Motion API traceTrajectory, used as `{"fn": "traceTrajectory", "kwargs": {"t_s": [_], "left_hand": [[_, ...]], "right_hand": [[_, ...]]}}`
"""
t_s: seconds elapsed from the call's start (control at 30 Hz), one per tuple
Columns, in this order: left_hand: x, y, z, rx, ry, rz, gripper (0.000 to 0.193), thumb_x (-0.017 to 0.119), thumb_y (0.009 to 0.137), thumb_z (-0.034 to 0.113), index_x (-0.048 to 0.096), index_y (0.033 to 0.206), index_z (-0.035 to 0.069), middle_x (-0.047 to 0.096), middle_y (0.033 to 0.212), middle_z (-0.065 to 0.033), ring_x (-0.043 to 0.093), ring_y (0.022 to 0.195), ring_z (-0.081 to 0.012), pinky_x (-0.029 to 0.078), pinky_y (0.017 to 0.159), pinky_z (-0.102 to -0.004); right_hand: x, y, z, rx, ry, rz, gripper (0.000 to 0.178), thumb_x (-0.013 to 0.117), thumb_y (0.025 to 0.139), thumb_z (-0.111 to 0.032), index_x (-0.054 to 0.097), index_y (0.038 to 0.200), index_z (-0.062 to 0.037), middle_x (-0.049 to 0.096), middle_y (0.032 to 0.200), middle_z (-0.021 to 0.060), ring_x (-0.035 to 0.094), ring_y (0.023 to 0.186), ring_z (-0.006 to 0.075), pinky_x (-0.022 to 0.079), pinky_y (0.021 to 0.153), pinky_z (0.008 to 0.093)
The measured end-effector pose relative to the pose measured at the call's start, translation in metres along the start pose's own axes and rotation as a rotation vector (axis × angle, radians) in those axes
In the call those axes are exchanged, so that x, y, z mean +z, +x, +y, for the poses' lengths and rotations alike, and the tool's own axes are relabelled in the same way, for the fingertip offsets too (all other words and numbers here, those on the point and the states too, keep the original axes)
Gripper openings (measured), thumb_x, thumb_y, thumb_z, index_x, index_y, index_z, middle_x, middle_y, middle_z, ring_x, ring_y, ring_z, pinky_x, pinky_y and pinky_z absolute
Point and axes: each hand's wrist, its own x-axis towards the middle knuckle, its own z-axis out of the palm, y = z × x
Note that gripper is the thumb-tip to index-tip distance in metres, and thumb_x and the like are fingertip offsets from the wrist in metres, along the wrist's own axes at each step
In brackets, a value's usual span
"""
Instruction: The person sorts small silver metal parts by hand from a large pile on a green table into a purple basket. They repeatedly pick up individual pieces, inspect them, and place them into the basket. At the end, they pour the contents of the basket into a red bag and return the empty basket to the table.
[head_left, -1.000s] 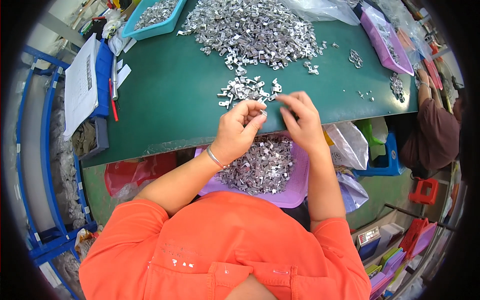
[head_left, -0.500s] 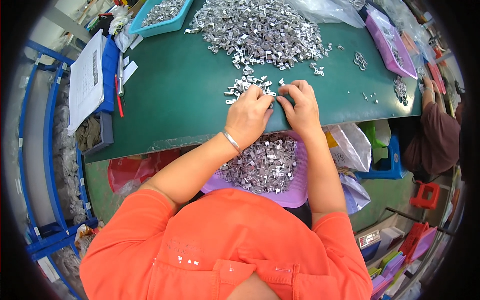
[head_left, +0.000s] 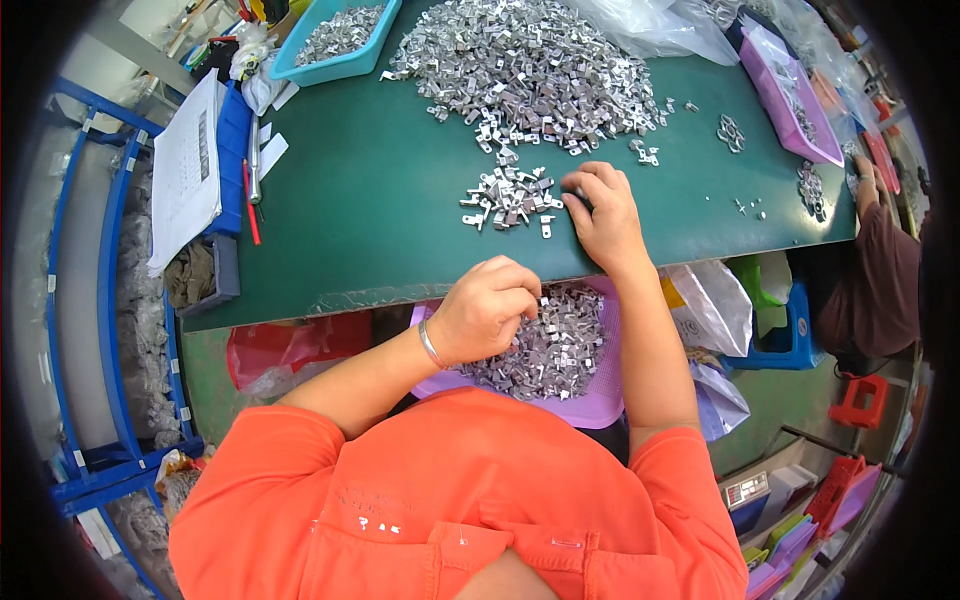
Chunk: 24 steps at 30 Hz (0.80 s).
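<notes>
My left hand (head_left: pixel 487 312) hangs over the purple basket (head_left: pixel 606 388), fingers curled together; whatever they hold, if anything, is hidden. The basket is at my lap and holds many small bent metal brackets (head_left: pixel 560 350). My right hand (head_left: pixel 606 215) is on the green table (head_left: pixel 360 200), its fingers closed in a pinch with something small and dark at their tips, too small to name. To its left lies a small cluster of silvery brackets (head_left: pixel 510 198), each with a hole. Farther back is a large heap of similar brackets (head_left: pixel 530 75).
A turquoise tray (head_left: pixel 330 72) of metal parts stands at the back left, near a blue holder with papers (head_left: pixel 190 170) and a red pen (head_left: pixel 250 205). At right are a pink basket (head_left: pixel 775 95), metal rings (head_left: pixel 730 133) and another person's sleeve (head_left: pixel 875 280).
My left hand has left the small bracket cluster and come back over the basket. My right hand stays near the cluster, and the whole view has shifted slightly.
</notes>
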Motion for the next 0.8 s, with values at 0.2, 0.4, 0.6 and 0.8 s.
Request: {"fn": "traceTrajectory", "kwargs": {"t_s": [0.2, 0.4, 0.6, 0.8], "left_hand": [[0.001, 0.02, -0.006, -0.146, 0.254, 0.266, 0.019, 0.064, 0.074, -0.005, 0.064, 0.091, 0.002, 0.063, 0.097, -0.0118, 0.061, 0.085, -0.0315, 0.05, 0.079, -0.0383], [0.018, 0.042, -0.019, -0.221, 0.391, 0.191, 0.021, 0.07, 0.076, 0.004, 0.063, 0.096, 0.005, 0.057, 0.091, -0.0094, 0.057, 0.084, -0.0307, 0.046, 0.074, -0.0409], [0.015, 0.015, -0.016, -0.102, 0.177, 0.135, 0.017, 0.068, 0.071, -0.002, 0.058, 0.081, 0.006, 0.057, 0.08, -0.0073, 0.057, 0.076, -0.0303, 0.045, 0.071, -0.0404], [-0.004, -0.005, -0.003, -0.022, 0.082, 0.046, 0.02, 0.078, 0.071, 0.009, 0.065, 0.085, 0.006, 0.062, 0.088, -0.0092, 0.06, 0.083, -0.0279, 0.049, 0.074, -0.0379]], "right_hand": [[-0.006, -0.007, -0.011, -0.048, 0.099, -0.093, 0.02, 0.073, 0.077, -0.007, 0.067, 0.096, -0.0047, 0.061, 0.1, 0.0098, 0.057, 0.093, 0.0296, 0.048, 0.08, 0.0381], [-0.005, -0.017, -0.014, -0.037, 0.033, -0.079, 0.015, 0.072, 0.076, -0.004, 0.066, 0.089, -0.0034, 0.06, 0.094, 0.0089, 0.057, 0.09, 0.0308, 0.048, 0.078, 0.0393], [-0.021, -0.041, -0.026, -0.015, 0.211, -0.2, 0.012, 0.07, 0.075, 0.0, 0.064, 0.085, -0.0028, 0.061, 0.094, 0.0096, 0.058, 0.089, 0.0305, 0.048, 0.079, 0.0384], [-0.017, -0.035, -0.041, -0.125, 0.302, -0.241, 0.02, 0.067, 0.076, 0.002, 0.068, 0.096, -0.0028, 0.062, 0.098, 0.0129, 0.058, 0.093, 0.032, 0.048, 0.082, 0.0389]]}}
